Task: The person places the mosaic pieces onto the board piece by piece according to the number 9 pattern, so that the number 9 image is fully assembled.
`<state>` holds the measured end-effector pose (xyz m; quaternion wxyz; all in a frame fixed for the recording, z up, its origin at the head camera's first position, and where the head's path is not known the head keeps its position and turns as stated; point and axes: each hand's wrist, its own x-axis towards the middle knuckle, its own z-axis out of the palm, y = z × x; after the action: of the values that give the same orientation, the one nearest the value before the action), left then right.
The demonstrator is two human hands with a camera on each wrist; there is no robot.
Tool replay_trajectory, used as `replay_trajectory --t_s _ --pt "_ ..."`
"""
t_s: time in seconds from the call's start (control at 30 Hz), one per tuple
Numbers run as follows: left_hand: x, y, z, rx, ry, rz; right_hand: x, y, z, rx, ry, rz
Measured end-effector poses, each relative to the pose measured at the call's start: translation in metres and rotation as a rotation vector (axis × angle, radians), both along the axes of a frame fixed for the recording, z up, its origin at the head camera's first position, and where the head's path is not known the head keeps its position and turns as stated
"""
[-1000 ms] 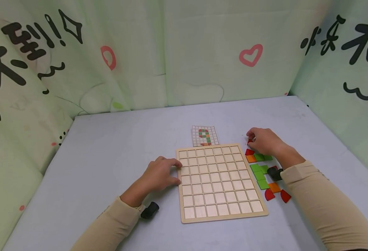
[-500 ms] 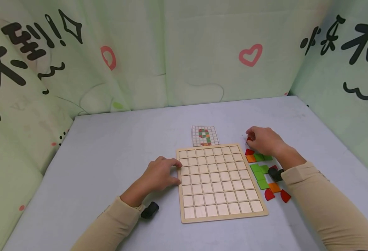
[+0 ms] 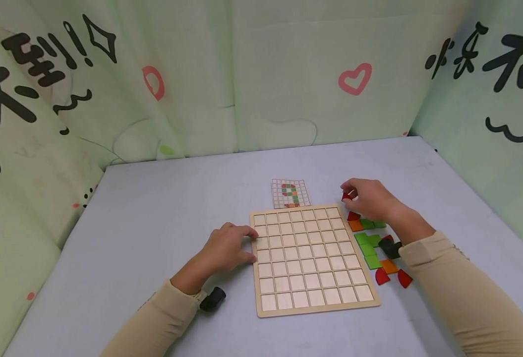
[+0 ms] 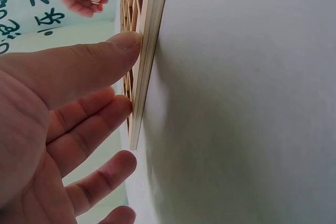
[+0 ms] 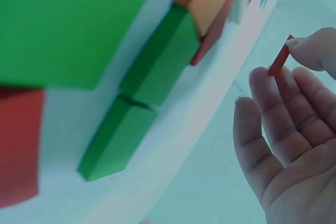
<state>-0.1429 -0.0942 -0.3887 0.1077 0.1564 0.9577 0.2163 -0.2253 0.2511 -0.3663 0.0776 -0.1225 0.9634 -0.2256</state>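
My right hand (image 3: 368, 201) pinches a small red tile (image 5: 281, 56) between thumb and fingertips, raised beyond the far right corner of the board. The wooden grid board (image 3: 319, 311) lies flat, its square cells bare. At its left edge, my left hand (image 3: 225, 250) rests with thumb and fingers spread apart, the tips touching the frame. In the left wrist view, the left thumb (image 4: 105, 56) lies against the rim. A printed pattern card (image 3: 291, 193), showing red, green and orange squares on a grid, lies just past the board's far edge.
Along the board's right side lie several green tiles (image 3: 371, 262), orange tiles (image 3: 389, 267) and red tiles (image 3: 405, 278), some partly hidden by the right wrist and its black camera (image 3: 390, 247). A pale green printed curtain (image 3: 288, 99) hangs behind the white table (image 3: 154, 198).
My right hand has shifted left and slightly away from me, carrying the red tile off the right side toward the board's far corner. The left hand and board have stayed put.
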Motion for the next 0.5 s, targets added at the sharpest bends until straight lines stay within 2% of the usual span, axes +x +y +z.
replay_trajectory --t_s 0.5 --pt "-0.001 0.001 0.001 -0.008 0.000 -0.013 0.011 -0.019 0.008 -0.053 0.035 0.077"
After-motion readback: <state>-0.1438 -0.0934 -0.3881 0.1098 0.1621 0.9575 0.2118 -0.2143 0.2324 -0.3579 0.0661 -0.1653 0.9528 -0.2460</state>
